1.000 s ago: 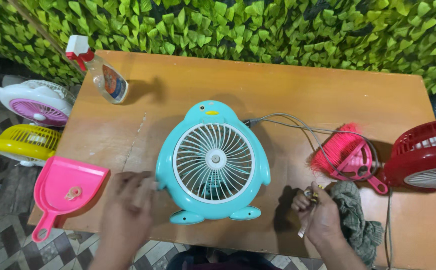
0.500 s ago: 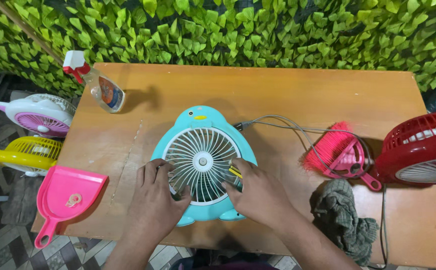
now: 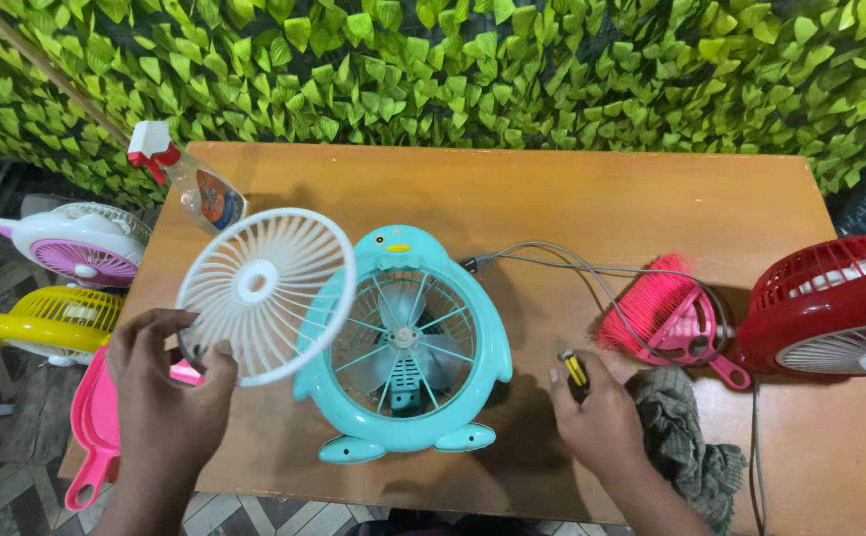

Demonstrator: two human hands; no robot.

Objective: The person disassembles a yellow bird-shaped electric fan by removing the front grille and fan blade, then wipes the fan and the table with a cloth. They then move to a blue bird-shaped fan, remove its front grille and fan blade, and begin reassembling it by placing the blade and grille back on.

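Observation:
A teal penguin-shaped fan (image 3: 405, 347) lies face up on the wooden table (image 3: 552, 199), its blades exposed. My left hand (image 3: 165, 387) grips the round white front grille (image 3: 266, 294) by its lower left rim and holds it lifted to the left of the fan. To the right of the fan, my right hand (image 3: 597, 417) rests on the table and is closed around a screwdriver (image 3: 576, 369) with a yellow and black handle.
A pink brush (image 3: 663, 316) and a grey-green cloth (image 3: 689, 442) lie right of my right hand. A red fan (image 3: 835, 303) stands at the right edge. A spray bottle (image 3: 190, 184), a pink dustpan (image 3: 95, 427), a yellow fan (image 3: 41, 320) and a white-purple fan (image 3: 75, 248) are left. A grey cable (image 3: 552, 260) runs from the teal fan.
Both hands were on the fan's grille half a second ago. Now my left hand has lifted the grille off to the left and my right hand has drawn back to the right with the screwdriver.

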